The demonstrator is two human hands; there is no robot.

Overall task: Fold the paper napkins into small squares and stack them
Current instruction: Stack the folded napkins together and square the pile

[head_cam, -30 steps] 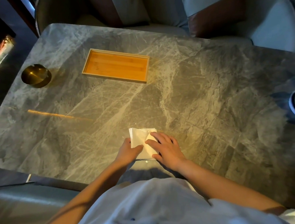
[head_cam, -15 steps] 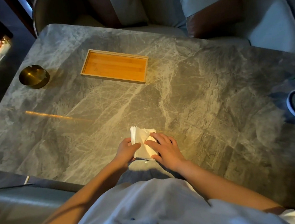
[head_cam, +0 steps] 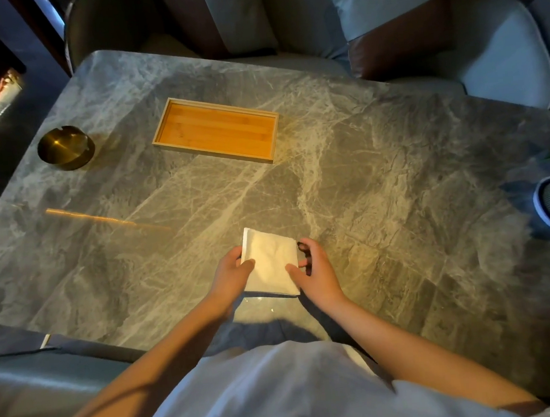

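The napkin stack (head_cam: 269, 261) is a white, roughly square pile of paper held between both hands near the front edge of the grey marble table (head_cam: 380, 180), just ahead of the person's body. In the head view, the only view here, the layered edges of the pile show along its left side, and the top sheet looks flat and smooth. Whether the pile rests on the table or is raised slightly above it cannot be told.

The left hand (head_cam: 231, 271) grips the left edge of the pile, thumb on top and fingers curled underneath. The right hand (head_cam: 314, 271) grips the right edge in the same way, thumb lying on the top sheet near the front right corner and the other fingers wrapped around the side. Both forearms reach forward from a white shirt with a blue print (head_cam: 275, 402) at the bottom of the picture.

Further back on the table, well apart from the pile, lies a shallow wooden tray (head_cam: 215, 130), rectangular, with nothing in it. To the left of the tray, near the table's left edge, stands a round brass-coloured ashtray (head_cam: 65, 147). A thin orange streak of reflected light (head_cam: 103, 218) runs across the table between the ashtray and the hands. Pale upholstered chairs (head_cam: 502, 58) stand behind the far edge of the table.
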